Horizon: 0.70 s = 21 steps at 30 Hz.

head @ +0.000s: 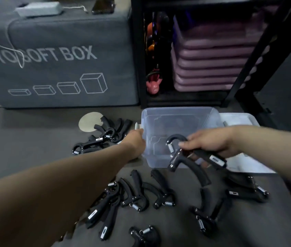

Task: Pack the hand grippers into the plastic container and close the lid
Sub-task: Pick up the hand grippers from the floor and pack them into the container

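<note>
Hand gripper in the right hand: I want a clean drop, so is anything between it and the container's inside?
Nothing visible. The right hand holds the hand gripper over the open container's near rim; the lid lies off to the right.

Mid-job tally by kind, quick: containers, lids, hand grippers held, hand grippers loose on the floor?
Plastic container: 1
Lid: 1
Held hand gripper, in the right hand: 1
Loose hand grippers on the floor: at least 9 (they overlap, exact count unclear)
Total: at least 12
</note>
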Tool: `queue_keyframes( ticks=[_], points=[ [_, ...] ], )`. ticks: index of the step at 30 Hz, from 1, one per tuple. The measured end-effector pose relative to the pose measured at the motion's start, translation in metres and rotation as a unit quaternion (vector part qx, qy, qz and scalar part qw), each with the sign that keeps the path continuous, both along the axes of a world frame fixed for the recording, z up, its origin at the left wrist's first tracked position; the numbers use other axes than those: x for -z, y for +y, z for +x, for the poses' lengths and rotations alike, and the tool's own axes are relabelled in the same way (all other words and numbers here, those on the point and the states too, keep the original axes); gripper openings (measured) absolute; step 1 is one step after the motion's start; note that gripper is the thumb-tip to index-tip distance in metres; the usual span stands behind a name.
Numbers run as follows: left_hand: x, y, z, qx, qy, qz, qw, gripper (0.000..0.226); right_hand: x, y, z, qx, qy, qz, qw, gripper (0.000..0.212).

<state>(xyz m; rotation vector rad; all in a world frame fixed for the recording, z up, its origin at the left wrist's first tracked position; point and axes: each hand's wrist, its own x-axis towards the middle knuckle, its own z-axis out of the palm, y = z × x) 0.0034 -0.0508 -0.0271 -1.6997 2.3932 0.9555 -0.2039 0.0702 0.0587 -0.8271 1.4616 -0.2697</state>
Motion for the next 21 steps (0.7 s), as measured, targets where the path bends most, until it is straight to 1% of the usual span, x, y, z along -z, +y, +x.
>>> queue_keyframes(
  ticks=[2,4,7,9,10,12,14,17,19,20,21],
  points=[
    [-0.004,0.006,0.007,0.000,0.006,0.001,1.000,0.034,-0.022,-0.006,-0.009,0.024,0.019,-0.009,0.999,0.031],
    [-0.005,0.010,0.013,-0.009,0.031,-0.012,0.999,0.027,-0.032,-0.014,-0.015,0.057,0.043,-0.026,0.997,0.036],
    [0.000,0.004,0.015,-0.031,0.049,-0.046,0.997,0.024,-0.027,-0.033,-0.015,0.101,0.058,-0.045,0.992,0.031],
    [0.002,-0.005,0.012,-0.049,0.066,-0.062,0.995,0.025,-0.011,-0.048,-0.012,0.128,0.050,-0.044,0.990,0.027],
    [0.003,-0.011,0.011,-0.051,0.068,-0.067,0.994,0.029,-0.001,-0.056,-0.010,0.143,0.048,-0.041,0.988,0.029],
    [0.012,-0.024,0.007,-0.073,0.077,-0.082,0.991,0.040,0.023,-0.073,-0.005,0.175,0.041,-0.036,0.983,0.032],
    [0.020,-0.035,0.002,-0.081,0.089,-0.087,0.989,0.051,0.047,-0.089,0.000,0.200,0.030,-0.033,0.979,0.026],
    [0.035,-0.037,-0.007,-0.042,0.103,-0.083,0.990,0.051,0.088,-0.107,0.000,0.225,0.016,-0.015,0.974,0.018],
    [0.045,-0.030,-0.012,-0.036,0.108,-0.068,0.991,0.051,0.117,-0.112,-0.003,0.244,0.005,0.005,0.970,0.009],
    [0.050,-0.027,-0.013,-0.048,0.111,-0.062,0.991,0.052,0.129,-0.112,-0.003,0.258,-0.006,0.018,0.966,0.008],
    [0.053,-0.024,-0.014,-0.061,0.115,-0.061,0.990,0.053,0.141,-0.111,-0.002,0.271,-0.014,0.032,0.962,0.014]
  ],
)
